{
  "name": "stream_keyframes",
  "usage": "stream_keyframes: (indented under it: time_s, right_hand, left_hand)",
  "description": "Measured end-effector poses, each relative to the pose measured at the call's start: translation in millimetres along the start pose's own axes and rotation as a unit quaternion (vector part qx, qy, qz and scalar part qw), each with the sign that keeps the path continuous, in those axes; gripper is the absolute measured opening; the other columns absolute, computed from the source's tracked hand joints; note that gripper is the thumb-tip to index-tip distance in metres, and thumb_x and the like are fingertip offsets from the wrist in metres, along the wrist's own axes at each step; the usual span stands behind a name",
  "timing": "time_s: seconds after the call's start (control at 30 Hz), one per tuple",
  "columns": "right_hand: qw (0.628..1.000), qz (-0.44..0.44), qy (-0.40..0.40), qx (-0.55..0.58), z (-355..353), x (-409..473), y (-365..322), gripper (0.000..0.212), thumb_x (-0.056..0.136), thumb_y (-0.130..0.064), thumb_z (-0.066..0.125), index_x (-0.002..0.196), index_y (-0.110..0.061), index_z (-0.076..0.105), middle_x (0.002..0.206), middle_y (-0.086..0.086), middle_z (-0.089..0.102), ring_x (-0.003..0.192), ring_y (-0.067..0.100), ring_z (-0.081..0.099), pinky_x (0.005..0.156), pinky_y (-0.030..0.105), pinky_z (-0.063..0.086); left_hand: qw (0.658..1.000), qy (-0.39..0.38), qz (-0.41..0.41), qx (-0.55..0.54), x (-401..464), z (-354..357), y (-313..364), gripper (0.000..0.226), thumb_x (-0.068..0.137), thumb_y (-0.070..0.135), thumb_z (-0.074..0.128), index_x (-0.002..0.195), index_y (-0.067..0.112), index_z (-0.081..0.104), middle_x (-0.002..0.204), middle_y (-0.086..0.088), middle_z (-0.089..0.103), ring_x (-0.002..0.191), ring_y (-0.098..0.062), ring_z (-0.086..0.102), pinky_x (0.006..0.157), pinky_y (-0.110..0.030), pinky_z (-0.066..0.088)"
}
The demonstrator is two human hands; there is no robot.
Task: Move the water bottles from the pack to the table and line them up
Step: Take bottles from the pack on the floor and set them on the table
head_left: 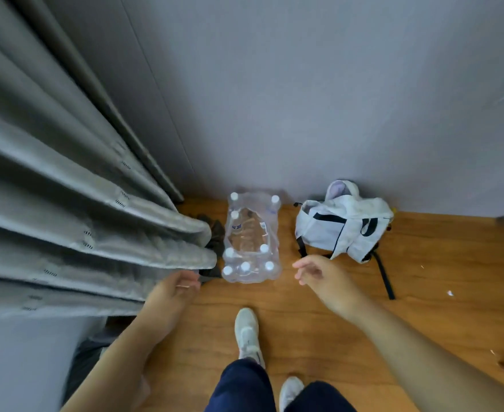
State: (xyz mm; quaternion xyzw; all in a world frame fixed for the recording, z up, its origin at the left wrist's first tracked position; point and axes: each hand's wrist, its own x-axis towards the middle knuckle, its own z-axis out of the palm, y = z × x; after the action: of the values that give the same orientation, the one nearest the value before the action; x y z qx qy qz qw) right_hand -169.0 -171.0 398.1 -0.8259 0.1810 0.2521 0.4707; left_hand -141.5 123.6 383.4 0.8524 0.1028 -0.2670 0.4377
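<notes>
We stand over a wooden floor (319, 322) that fills the lower half of the frame, grey wall (304, 99) across the top, folded curtain (66, 203) down the left side. No table shows anywhere in view.

White backpack (342, 230) lies on the floor, right of centre, against the wall, well clear of the task.

The pack (250, 242) of water bottles sits on the floor at centre, against the wall, just beside the curtain hem. Its plastic wrap looks torn open in the middle; white caps ring a gap there. We count about eight caps, so we judge some bottles are already out, though we cannot see where they went. A dark crumpled thing (215, 233) lies to the pack's left.

Left hand (179, 286), lower left of the pack, fingers loosely spread, holds nothing. Right hand (313, 275), just right of the pack, fingers relaxed and apart, also holds nothing. Neither touches the wrap.

Our read: mid-task at best; the remaining bottles are all still to lift, carry and line up.
</notes>
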Motion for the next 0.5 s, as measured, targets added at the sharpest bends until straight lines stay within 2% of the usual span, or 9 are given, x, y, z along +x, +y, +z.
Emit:
stream_keyframes:
  time_s: [0.1, 0.2, 0.3, 0.37, 0.47, 0.5]
  right_hand:
    - [1.0, 0.019, 0.003, 0.009, 14, 68, 10, 0.02, 0.095, -0.015, 0.052, 0.096, -0.032, 0.06, 0.097, -0.01, 0.066, 0.097, 0.009, 0.062, 0.09, 0.025, 0.048]
    - [1.0, 0.024, 0.008, 0.004, 34, 136, 28, 0.024, 0.094, -0.015, 0.052, 0.088, -0.037, 0.059, 0.101, -0.006, 0.065, 0.097, 0.012, 0.062, 0.086, 0.023, 0.048]
    - [0.999, 0.037, 0.014, -0.023, 60, 205, 58, 0.016, 0.094, -0.015, 0.053, 0.096, -0.026, 0.064, 0.1, -0.004, 0.066, 0.097, 0.015, 0.062, 0.089, 0.029, 0.05]
    - [0.997, 0.042, 0.026, -0.055, 80, 248, 81, 0.015, 0.093, -0.014, 0.053, 0.101, -0.014, 0.065, 0.103, 0.004, 0.068, 0.098, 0.02, 0.062, 0.091, 0.035, 0.05]
    - [0.992, 0.003, 0.021, -0.127, 107, 307, 116, 0.012, 0.091, -0.014, 0.054, 0.096, -0.012, 0.065, 0.1, 0.008, 0.068, 0.097, 0.023, 0.062, 0.085, 0.03, 0.048]
    - [0.987, -0.011, 0.009, -0.16, 115, 324, 126, 0.008, 0.09, -0.014, 0.056, 0.091, -0.014, 0.063, 0.096, 0.007, 0.067, 0.093, 0.023, 0.062, 0.08, 0.029, 0.048]
  left_hand:
    - [1.0, -0.005, -0.001, 0.003, 64, 13, -6, 0.013, 0.092, 0.019, 0.058, 0.105, 0.022, 0.06, 0.099, 0.005, 0.065, 0.089, -0.003, 0.058, 0.065, -0.012, 0.039]
    - [1.0, 0.0, -0.01, -0.019, 124, 32, -20, 0.011, 0.091, 0.011, 0.059, 0.099, 0.016, 0.063, 0.093, 0.004, 0.064, 0.082, -0.002, 0.057, 0.062, -0.002, 0.042]
    - [1.0, 0.003, 0.001, -0.018, 176, 60, -49, 0.011, 0.091, 0.011, 0.06, 0.093, 0.022, 0.062, 0.09, 0.01, 0.063, 0.084, -0.002, 0.058, 0.066, -0.007, 0.042]
    - [1.0, -0.008, 0.003, -0.025, 206, 83, -69, 0.011, 0.091, 0.005, 0.058, 0.092, 0.016, 0.061, 0.086, 0.01, 0.061, 0.076, 0.003, 0.061, 0.063, -0.005, 0.043]
    - [0.999, -0.032, 0.034, 0.005, 250, 115, -101, 0.017, 0.09, -0.004, 0.055, 0.088, 0.013, 0.058, 0.084, 0.01, 0.059, 0.076, 0.019, 0.057, 0.069, 0.0, 0.042]
    - [0.999, -0.037, 0.039, 0.001, 265, 126, -113, 0.015, 0.091, -0.003, 0.055, 0.09, 0.012, 0.058, 0.085, 0.007, 0.06, 0.078, 0.015, 0.059, 0.071, -0.002, 0.043]
